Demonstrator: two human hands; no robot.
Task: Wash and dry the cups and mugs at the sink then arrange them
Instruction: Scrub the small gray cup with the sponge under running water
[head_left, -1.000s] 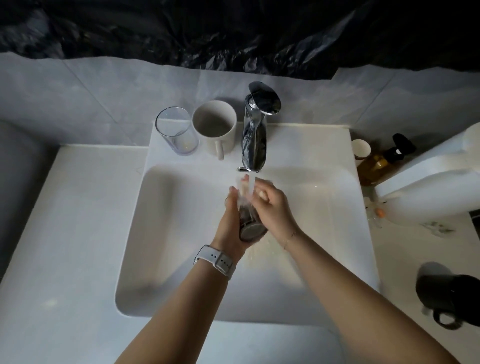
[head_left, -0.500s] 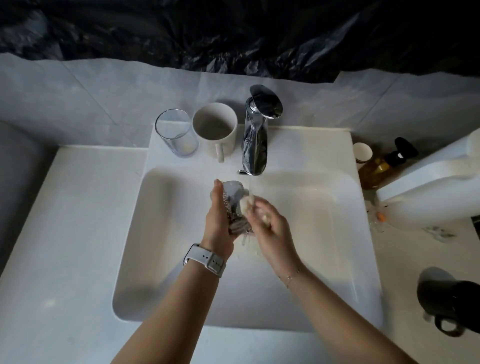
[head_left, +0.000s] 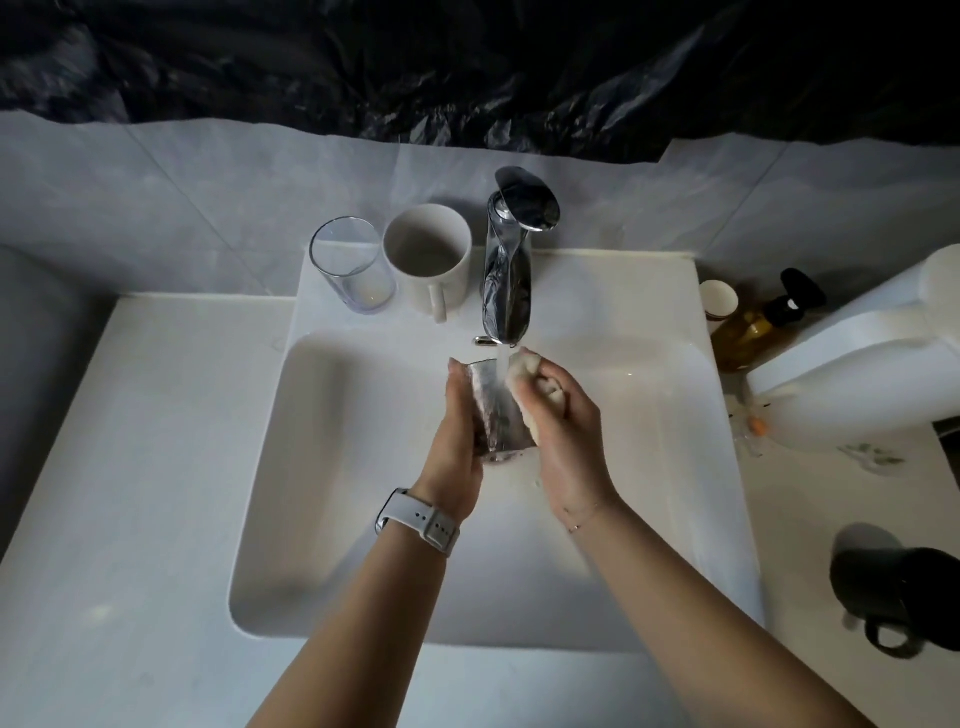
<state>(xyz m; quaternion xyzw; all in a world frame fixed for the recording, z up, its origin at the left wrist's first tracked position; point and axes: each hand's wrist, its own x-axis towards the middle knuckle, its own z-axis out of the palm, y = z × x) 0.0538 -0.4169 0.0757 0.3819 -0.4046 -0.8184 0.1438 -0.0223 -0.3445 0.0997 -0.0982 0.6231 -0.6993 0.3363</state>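
still early in the job by the look of it: a clear glass (head_left: 353, 265) and white mug (head_left: 428, 257) wait on the sink's back edge, a dark mug (head_left: 901, 597) on the counter's right side. the left hand (head_left: 454, 431) grips a glass cup (head_left: 496, 405) under the running tap (head_left: 511, 260), over the basin; the right hand (head_left: 563, 421) presses a sponge (head_left: 540, 387) against its right side.

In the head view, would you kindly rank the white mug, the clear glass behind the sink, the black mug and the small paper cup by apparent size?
1. black mug, though it sits nearest the camera
2. white mug
3. clear glass, nearly alike
4. paper cup
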